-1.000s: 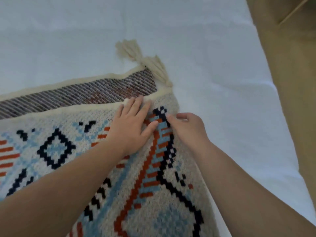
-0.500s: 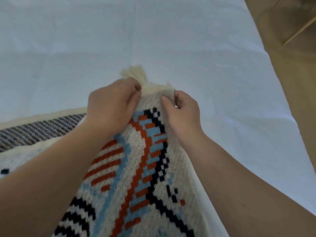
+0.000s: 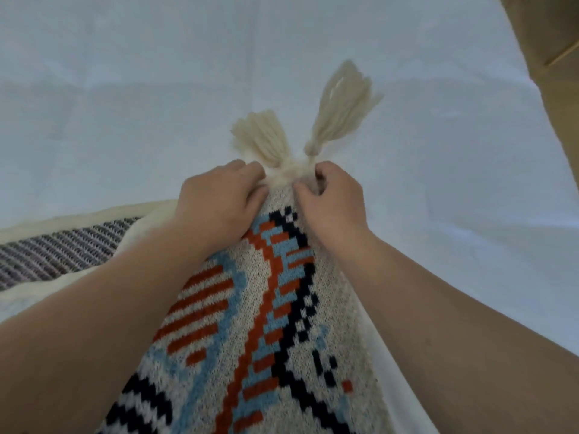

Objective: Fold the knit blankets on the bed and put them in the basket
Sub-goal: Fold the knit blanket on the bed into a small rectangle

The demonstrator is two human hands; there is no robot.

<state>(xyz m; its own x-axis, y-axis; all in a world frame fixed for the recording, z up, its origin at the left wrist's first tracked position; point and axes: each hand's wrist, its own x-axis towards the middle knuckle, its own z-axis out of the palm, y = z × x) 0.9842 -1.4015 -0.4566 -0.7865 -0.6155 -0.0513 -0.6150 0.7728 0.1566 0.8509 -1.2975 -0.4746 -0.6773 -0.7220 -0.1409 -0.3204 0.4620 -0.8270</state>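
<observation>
Knit blanket (image 3: 250,324) corner pinched by left hand (image 3: 219,202), right hand (image 3: 332,202).

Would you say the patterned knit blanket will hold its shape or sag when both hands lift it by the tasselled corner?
Probably sag: the knit blanket already bunches into a narrow ridge where the left hand and right hand pinch it. It likely grips well, since the looped knit looks coarse. The cream tassels look loose and would likely swing about freely.
</observation>
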